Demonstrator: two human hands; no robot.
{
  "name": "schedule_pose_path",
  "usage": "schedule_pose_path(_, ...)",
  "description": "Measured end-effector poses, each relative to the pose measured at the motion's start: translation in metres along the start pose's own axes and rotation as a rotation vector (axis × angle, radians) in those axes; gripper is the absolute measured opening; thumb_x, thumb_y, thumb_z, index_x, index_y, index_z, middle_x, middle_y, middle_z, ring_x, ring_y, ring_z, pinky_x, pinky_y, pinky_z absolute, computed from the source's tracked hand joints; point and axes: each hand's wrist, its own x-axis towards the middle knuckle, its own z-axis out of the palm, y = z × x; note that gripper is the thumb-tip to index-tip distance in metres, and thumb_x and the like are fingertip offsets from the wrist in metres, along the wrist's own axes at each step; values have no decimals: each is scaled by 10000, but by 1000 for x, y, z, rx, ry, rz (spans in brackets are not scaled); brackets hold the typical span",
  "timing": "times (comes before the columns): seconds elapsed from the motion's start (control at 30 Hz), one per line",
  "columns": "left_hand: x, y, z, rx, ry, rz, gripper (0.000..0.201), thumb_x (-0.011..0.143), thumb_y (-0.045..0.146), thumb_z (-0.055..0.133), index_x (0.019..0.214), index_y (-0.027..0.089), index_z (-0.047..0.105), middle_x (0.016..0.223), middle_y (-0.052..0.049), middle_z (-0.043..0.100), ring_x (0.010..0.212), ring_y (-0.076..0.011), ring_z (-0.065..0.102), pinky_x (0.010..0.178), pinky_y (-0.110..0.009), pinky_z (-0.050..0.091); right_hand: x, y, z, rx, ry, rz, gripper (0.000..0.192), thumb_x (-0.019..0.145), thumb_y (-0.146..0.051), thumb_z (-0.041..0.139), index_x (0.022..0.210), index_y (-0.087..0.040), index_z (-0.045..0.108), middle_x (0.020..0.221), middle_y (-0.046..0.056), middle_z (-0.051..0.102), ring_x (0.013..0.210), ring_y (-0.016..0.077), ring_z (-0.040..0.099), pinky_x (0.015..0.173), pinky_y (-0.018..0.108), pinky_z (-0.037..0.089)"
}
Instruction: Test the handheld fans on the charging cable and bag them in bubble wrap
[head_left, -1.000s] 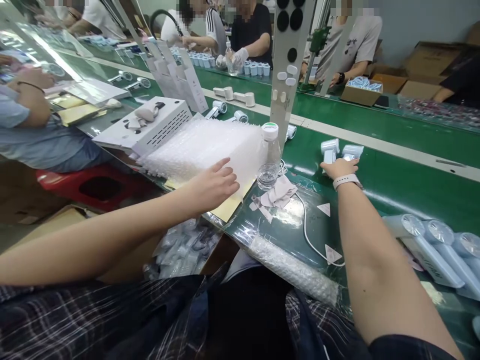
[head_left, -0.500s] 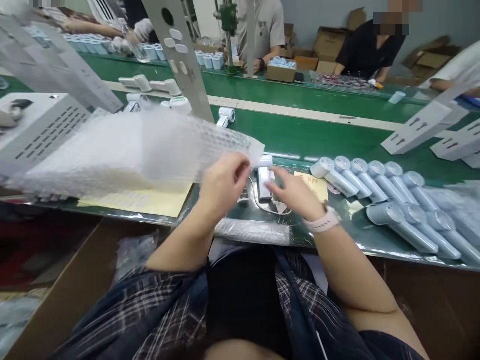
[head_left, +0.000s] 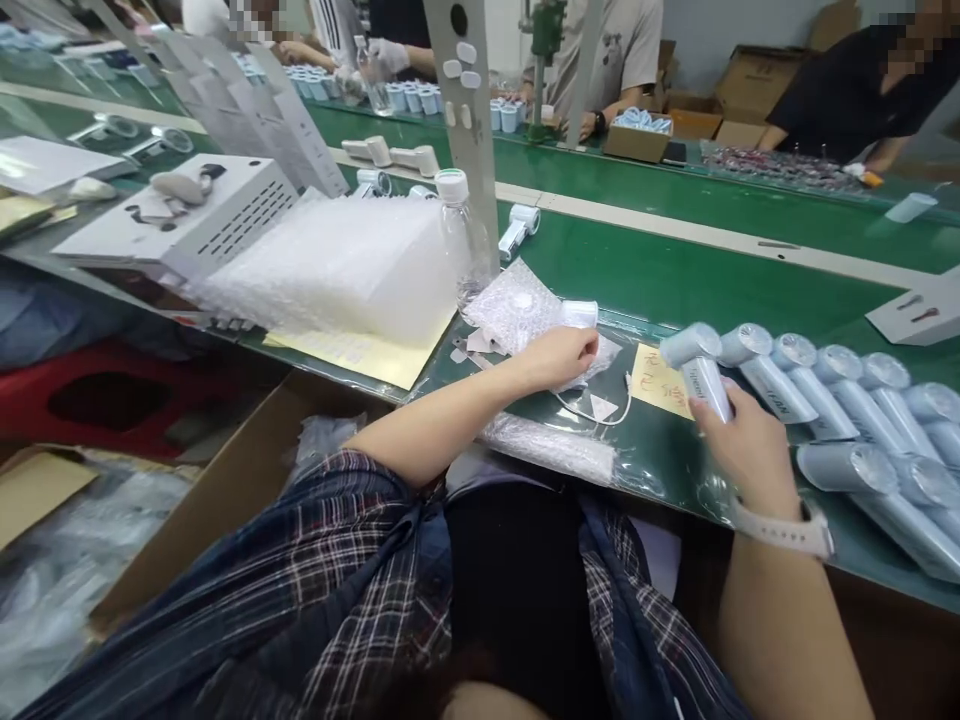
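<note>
My left hand (head_left: pixel 564 357) is closed at the edge of a clear bubble-wrap bag (head_left: pixel 510 306), its fingertips partly hidden. Just beyond that hand shows the light blue round end of a device (head_left: pixel 580 314), the rest of it covered. My right hand (head_left: pixel 750 445), with a pale watch strap at the wrist, grips the handle of a light blue handheld fan (head_left: pixel 705 380). This fan lies at the left end of a row of similar fans (head_left: pixel 840 375). A white cable (head_left: pixel 628 400) curls on the bench between my hands.
A stack of bubble-wrap bags (head_left: pixel 337 260) lies at left beside a clear bottle (head_left: pixel 454 240) and a metal post (head_left: pixel 469 110). Folded bubble wrap (head_left: pixel 551 447) rests at the front edge. A yellow note (head_left: pixel 656 380) lies near my right hand. Co-workers sit across the green conveyor (head_left: pixel 675 255).
My left hand has brought a bubble-wrap bag off the stack to the middle of the bench. My right hand has moved right, from the white device to a fan in the row. The view has shifted.
</note>
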Motion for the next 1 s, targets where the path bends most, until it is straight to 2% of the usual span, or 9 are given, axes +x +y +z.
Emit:
schedule_pose_path(0.1,3,-6,1,-158,-9,-46,101,818,94,664,777,181,634,711,0,614,711,-165,534,774,-322,440,-29,-42,17,319,-33,-80,602,913,-677,533,1269,-208,657,1025,123,745,819,302,663,751,405,491)
schedule_pose_path(0.23,2,-13,5,-408,87,-136,202,933,193,563,1126,200,624,878,-9,671,715,-140,563,705,-277,476,-44,-79,43,455,-130,-134,679,885,-713,557,1305,-191,664,1057,126,749,851,304,666,778,405,508)
schedule_pose_path(0.37,6,-19,2,-578,191,-241,339,990,193,405,1321,239,463,837,12,585,620,-128,530,606,-257,464,-34,-76,51,421,-124,-138,661,893,-721,568,1303,-216,682,1089,125,762,919,328,680,793,411,506)
schedule_pose_path(0.5,3,-21,-13,-632,273,-278,490,926,105,427,1393,252,414,739,52,439,544,-126,408,566,-267,405,-30,-67,51,250,-125,-183,597,932,-680,536,1284,-227,701,1010,123,770,869,341,688,699,384,463)
schedule_pose_path(0.57,-4,-15,-20,-497,294,-161,539,928,81,425,1438,256,435,753,39,462,604,-141,433,635,-287,419,-34,-68,50,103,-88,-230,577,953,-637,535,1319,-220,692,950,126,765,784,324,677,647,356,411)
schedule_pose_path(0.63,-14,-4,-23,-146,262,73,543,961,84,413,1467,265,490,800,5,540,714,-171,494,725,-313,422,-41,-72,46,-51,-31,-291,552,982,-585,533,1347,-198,684,863,128,744,713,300,654,618,330,349)
schedule_pose_path(0.8,-45,24,-18,722,-52,726,531,1037,66,397,1481,280,592,999,-55,698,946,-206,577,786,-349,378,-47,-76,22,-154,76,-432,587,1044,-623,415,1221,-167,741,785,149,683,706,296,619,620,344,281)
schedule_pose_path(0.9,-59,37,-22,889,-22,824,588,1049,27,344,1553,252,545,1010,-58,710,931,-192,606,769,-375,390,-41,-77,6,172,152,-213,557,940,-738,528,960,-219,729,707,89,618,600,246,525,583,341,298)
schedule_pose_path(1.0,-69,61,-29,905,2,801,561,1084,79,324,1595,215,513,988,-71,720,958,-192,637,786,-384,450,-44,-86,-10,744,15,-22,499,906,-737,551,725,-272,555,617,20,507,523,208,458,496,335,359)
